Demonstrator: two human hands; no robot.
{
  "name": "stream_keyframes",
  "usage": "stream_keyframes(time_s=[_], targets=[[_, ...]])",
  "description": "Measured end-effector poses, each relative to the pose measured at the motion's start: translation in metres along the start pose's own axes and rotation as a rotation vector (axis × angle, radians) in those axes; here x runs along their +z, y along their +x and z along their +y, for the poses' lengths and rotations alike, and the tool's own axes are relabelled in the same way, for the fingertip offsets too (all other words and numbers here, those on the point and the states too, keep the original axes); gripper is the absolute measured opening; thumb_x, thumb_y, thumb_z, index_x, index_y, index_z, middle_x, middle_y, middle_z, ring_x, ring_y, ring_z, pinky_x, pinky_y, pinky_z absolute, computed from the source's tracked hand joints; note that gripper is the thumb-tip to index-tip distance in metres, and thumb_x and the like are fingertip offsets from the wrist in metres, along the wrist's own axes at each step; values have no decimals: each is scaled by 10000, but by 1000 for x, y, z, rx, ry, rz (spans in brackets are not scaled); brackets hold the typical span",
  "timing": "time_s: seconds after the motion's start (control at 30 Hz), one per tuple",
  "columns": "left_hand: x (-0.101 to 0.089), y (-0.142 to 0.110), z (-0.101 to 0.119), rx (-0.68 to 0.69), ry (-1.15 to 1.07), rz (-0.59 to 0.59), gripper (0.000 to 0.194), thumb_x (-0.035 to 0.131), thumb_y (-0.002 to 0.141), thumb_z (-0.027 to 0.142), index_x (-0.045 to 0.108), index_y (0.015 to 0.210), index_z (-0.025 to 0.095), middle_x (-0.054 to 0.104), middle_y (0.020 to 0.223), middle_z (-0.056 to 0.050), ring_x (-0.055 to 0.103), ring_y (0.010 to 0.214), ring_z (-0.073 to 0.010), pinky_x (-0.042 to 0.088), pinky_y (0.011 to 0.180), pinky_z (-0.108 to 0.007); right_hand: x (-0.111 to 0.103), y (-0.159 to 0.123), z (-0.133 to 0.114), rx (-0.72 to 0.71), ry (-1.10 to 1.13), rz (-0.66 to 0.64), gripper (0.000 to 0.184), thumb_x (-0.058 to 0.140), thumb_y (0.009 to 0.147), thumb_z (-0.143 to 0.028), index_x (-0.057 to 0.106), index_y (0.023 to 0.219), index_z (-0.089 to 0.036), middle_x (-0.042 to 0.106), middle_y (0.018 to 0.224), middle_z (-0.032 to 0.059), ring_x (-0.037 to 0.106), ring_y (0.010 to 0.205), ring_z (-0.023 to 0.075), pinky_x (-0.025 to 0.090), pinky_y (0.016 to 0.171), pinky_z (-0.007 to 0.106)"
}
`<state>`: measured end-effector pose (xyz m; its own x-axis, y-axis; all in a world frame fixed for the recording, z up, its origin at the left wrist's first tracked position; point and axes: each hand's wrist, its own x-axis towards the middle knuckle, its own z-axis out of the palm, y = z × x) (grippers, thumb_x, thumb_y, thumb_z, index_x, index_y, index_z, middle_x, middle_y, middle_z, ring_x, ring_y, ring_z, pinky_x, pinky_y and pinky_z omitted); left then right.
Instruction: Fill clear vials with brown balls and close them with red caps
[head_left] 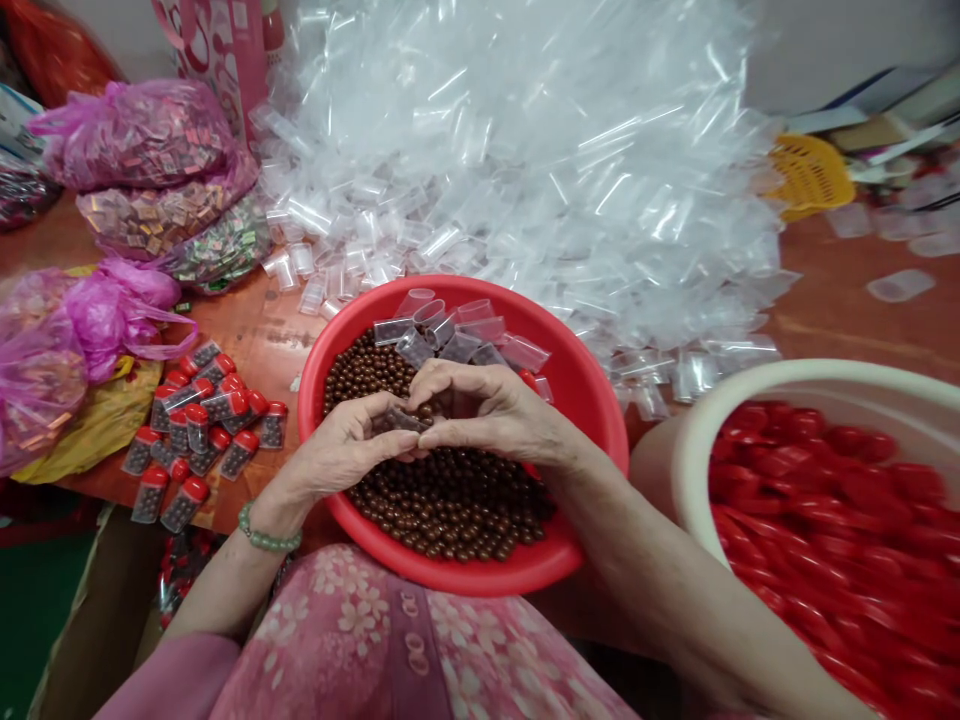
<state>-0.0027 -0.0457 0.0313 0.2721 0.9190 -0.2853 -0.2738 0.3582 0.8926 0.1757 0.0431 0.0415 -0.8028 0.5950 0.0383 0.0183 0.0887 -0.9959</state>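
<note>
Both hands meet above a red basin (465,580) with glossy brown balls (450,510) in it. My left hand (360,435) is closed around a small clear plastic tube (403,420), partly covered by the fingers. At the tube's end, my right hand (487,415) pinches a few brown balls (424,411); its fingertips touch or nearly touch my left fingers. Several clear tubes (457,335) lie on the balls at the basin's far side. A red cap (528,380) shows behind my right hand.
A large heap of clear tubes (525,180) fills the back. Filled tubes with red caps (196,425) lie at left, near pink bags (157,140) of small packets. A white tub (810,375) of red caps (825,520) stands right. Behind it lies a yellow basket (810,172).
</note>
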Motion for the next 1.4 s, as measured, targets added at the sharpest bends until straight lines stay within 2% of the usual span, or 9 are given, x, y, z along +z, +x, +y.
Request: stream_keyframes(time_s=[0.23, 0.4, 0.47, 0.57, 0.63, 0.8, 0.97, 1.23, 1.4], targets=[[-2, 3, 1, 14, -23, 7, 318, 764, 766, 380, 635, 918, 133, 666, 829, -20, 639, 757, -113, 511, 762, -250, 5, -1, 0, 59, 94, 51, 326, 808, 719, -410, 569, 744, -190, 520, 672, -36, 482, 594, 90, 414, 536, 225], [-1, -2, 8, 97, 14, 72, 256, 749, 786, 313, 631, 938, 144, 707, 891, -37, 660, 822, -121, 518, 807, -252, -8, -9, -11, 116, 77, 102, 313, 816, 705, -385, 614, 849, -194, 654, 793, 7, 621, 730, 136, 517, 686, 276], [2, -8, 14, 148, 123, 84, 184, 713, 823, 262, 641, 943, 143, 710, 923, -45, 663, 879, -127, 511, 853, -256, -20, -16, -14, 93, -31, 221, 267, 785, 735, -398, 654, 856, -198, 686, 849, 32, 638, 804, 163, 525, 750, 307], [8, -16, 23, 223, 267, 45, 129, 665, 863, 220, 656, 968, 146, 703, 968, -54, 660, 921, -136, 509, 861, -254, -38, -29, -12, 59, -203, 494, 200, 717, 788, -394, 672, 842, -207, 692, 831, 31, 629, 788, 171, 515, 754, 321], [11, -18, 25, 255, 274, 20, 112, 659, 866, 208, 655, 962, 151, 702, 971, -51, 660, 919, -135, 510, 851, -246, -46, -38, -7, 77, -344, 572, 166, 683, 805, -368, 665, 836, -206, 691, 804, 24, 626, 752, 170, 510, 745, 325], [13, -11, 21, 254, 211, -18, 130, 656, 868, 209, 642, 982, 150, 708, 1018, -66, 664, 927, -144, 520, 844, -260, -45, -48, 6, 159, -769, 374, 126, 610, 858, -294, 660, 923, -198, 711, 873, 44, 641, 796, 189, 511, 776, 337], [9, -6, 19, 242, 236, 23, 135, 652, 864, 216, 637, 972, 137, 696, 983, -63, 653, 917, -145, 517, 842, -270, -41, -43, 15, 169, -1154, 162, 289, 643, 848, -283, 632, 1111, -163, 661, 1047, 137, 608, 983, 290, 492, 854, 425], [10, -3, 13, 171, 238, 18, 135, 630, 868, 231, 621, 971, 145, 702, 915, -47, 651, 865, -135, 506, 839, -274, -43, -42, 21, 341, -1392, 264, 259, 608, 866, -265, 625, 1095, -144, 644, 1007, 140, 594, 947, 285, 458, 828, 377], [9, 5, 8, 120, 167, 58, 175, 672, 814, 239, 623, 951, 142, 677, 882, -32, 634, 843, -127, 498, 818, -269, -27, -32, 25, 411, -1544, 205, 177, 551, 885, -232, 644, 1016, -156, 656, 979, 137, 598, 898, 282, 408, 766, 366]])
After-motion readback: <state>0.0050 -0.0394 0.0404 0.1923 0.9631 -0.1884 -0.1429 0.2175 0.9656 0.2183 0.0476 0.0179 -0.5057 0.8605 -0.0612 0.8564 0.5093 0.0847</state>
